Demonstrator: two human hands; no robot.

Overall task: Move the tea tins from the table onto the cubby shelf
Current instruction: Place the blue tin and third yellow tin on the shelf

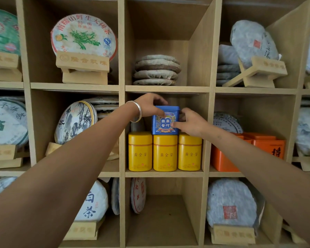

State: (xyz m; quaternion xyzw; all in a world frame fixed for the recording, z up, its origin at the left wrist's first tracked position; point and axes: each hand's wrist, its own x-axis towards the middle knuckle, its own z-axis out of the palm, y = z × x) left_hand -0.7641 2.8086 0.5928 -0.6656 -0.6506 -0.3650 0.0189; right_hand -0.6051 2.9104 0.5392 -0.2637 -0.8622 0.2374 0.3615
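A blue square tea tin [165, 120] rests on top of the middle of three yellow tins [165, 153] in the centre cubby of the wooden shelf [164, 174]. My left hand [149, 106], with a silver bangle at the wrist, grips the blue tin's upper left corner. On the tin's right side, my right hand [190, 123] holds it with the thumb across the front label. The yellow tins stand upright in a row at the cubby's front edge. The table is out of view.
Orange tins [265, 145] fill the cubby to the right. Wrapped round tea cakes on wooden stands occupy the surrounding cubbies, with a flat stack [157, 70] in the cubby above. The cubby below the yellow tins [161, 215] holds only one cake leaning at its left wall.
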